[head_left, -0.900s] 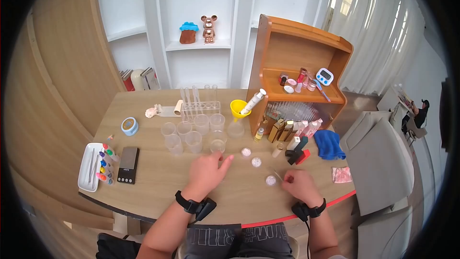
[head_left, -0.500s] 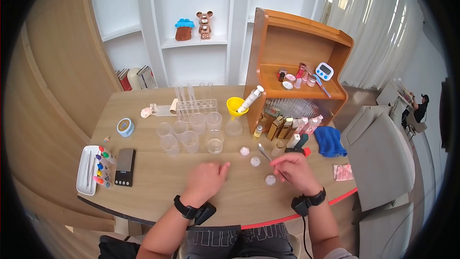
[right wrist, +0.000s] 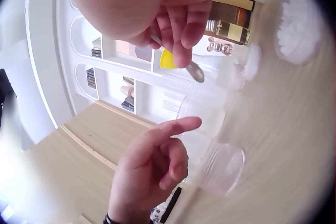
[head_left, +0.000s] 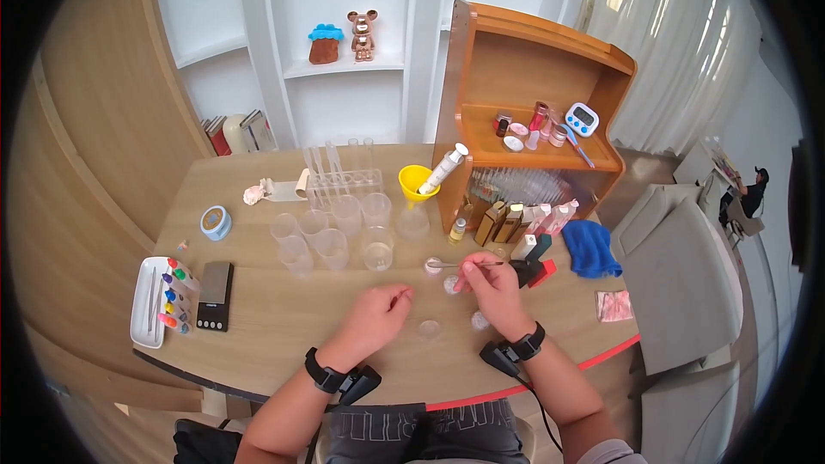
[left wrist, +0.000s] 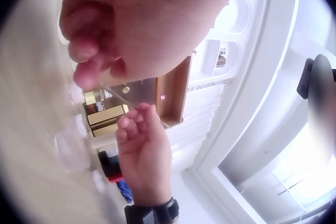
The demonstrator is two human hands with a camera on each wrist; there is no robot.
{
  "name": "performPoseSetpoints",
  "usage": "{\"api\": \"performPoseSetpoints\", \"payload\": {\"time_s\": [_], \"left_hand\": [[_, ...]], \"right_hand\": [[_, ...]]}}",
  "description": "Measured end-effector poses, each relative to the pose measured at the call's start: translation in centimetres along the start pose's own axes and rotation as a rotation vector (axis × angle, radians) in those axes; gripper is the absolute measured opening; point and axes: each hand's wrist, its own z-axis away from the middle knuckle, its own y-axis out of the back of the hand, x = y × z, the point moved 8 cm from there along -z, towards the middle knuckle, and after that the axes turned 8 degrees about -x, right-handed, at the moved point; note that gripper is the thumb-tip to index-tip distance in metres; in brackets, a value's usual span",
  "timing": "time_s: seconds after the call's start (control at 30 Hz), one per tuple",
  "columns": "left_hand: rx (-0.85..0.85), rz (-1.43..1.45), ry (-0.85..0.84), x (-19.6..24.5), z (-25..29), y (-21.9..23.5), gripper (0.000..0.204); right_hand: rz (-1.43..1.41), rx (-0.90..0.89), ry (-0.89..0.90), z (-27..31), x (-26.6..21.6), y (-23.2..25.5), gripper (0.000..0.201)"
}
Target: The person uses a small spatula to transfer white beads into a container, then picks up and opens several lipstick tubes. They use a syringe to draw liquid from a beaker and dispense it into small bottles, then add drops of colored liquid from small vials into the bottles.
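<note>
My right hand [head_left: 490, 292] pinches a slim metal spoon [right wrist: 195, 71] between thumb and fingers. In the head view its tip overlaps a small pot of pinkish contents [head_left: 432, 270]. Just under the fingers is a pot with white bits [head_left: 452, 286], and a similar pot [head_left: 479, 321] sits nearer the wrist. My left hand [head_left: 375, 314] hovers low over the table, fingers loosely bent around nothing; the right wrist view shows its index finger [right wrist: 184, 124] extended. Between the hands lies a clear round dish [head_left: 429, 328].
Several clear cups [head_left: 332, 245] stand behind the left hand, before a test tube rack [head_left: 344, 185]. A yellow funnel [head_left: 417, 179] holds a white bottle. Small boxes [head_left: 507, 228] line the wooden cabinet's front [head_left: 455, 77]. At left are a scale [head_left: 215, 296] and white tray [head_left: 146, 326].
My right hand has moved left with the spoon, which now lies nearly level with its tip at the pinkish pot. A clear dish now shows between the hands. My left hand has shifted slightly.
</note>
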Motion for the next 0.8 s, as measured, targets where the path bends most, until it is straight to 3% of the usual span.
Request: {"api": "performPoseSetpoints", "payload": {"time_s": [0.2,0.3,0.5,0.6,0.8], "left_hand": [[0.113,-0.058,-0.097,0.6,-0.1,0.8,0.022],[0.13,-0.043,-0.166,-0.1,-0.5,0.5,0.021],[0.08,-0.057,-0.161,-0.9,-1.5,0.1,0.037],[0.125,-0.107,-0.288,-0.4,-1.5,0.0,0.044],[0.075,-0.209,-0.257,0.4,-1.4,-0.5,0.058]], "right_hand": [[0.136,0.024,0.015,-0.1,-0.2,-0.1,0.028],[0.293,-0.004,0.043,0.0,-1.0,-0.3,0.024],[0.396,-0.031,0.044,0.0,-0.9,-0.4,0.025],[0.299,-0.021,0.024,0.1,-0.5,-0.5,0.025],[0.1,-0.146,-0.021,0.4,0.8,-1.7,0.025]]}}
